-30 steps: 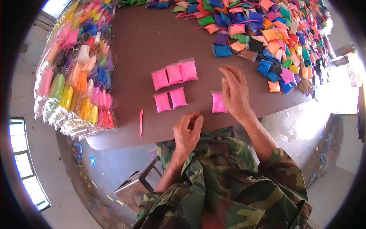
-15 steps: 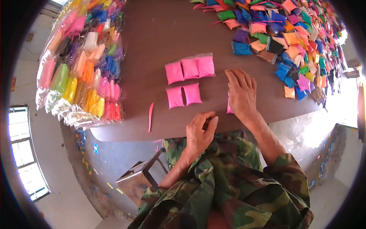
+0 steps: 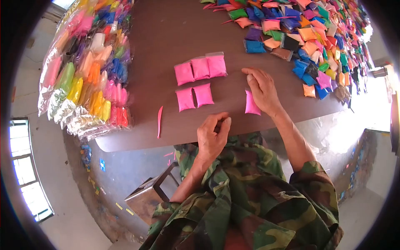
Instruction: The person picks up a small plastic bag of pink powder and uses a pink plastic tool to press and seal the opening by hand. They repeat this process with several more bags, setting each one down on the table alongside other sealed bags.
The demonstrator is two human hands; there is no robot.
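My right hand is just above the tabletop, fingers reaching left with the thumb showing and nothing seen in its grasp. Beside its wrist lies a single pink packet, partly under the hand. My left hand hovers at the table's front edge, fingers curled in a loose fist with nothing visible in it. Ahead of it, two pink packets lie side by side. Behind those is a row of three pink packets in clear film. A thin pink plastic knife-like strip rests to the left.
Clear bags of coloured packs are stacked on the left of the brown table. A large heap of small coloured packets covers the right back. A metal-framed stool stands below the front edge.
My right hand has turned and shifted up a little, so its thumb shows and more of the single pink packet is uncovered. The whole view has shifted slightly; my left hand stays curled.
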